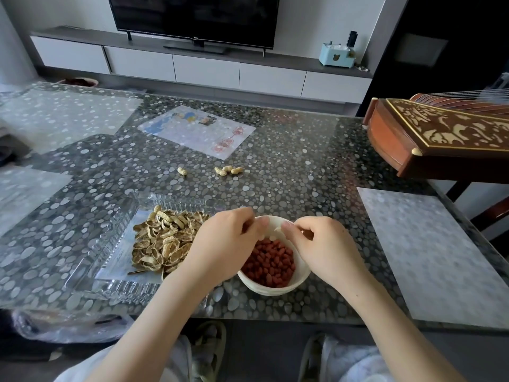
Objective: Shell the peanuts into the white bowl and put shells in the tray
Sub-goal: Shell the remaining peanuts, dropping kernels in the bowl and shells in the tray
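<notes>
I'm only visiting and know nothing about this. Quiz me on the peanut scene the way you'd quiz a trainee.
1. True or false: the tray of shells lies to the right of the bowl.
2. What is in the bowl? A) red kernels B) empty shells C) water
3. Fill in: the left hand and right hand are both above the ____.

Key: 1 false; 2 A; 3 bowl.
</notes>
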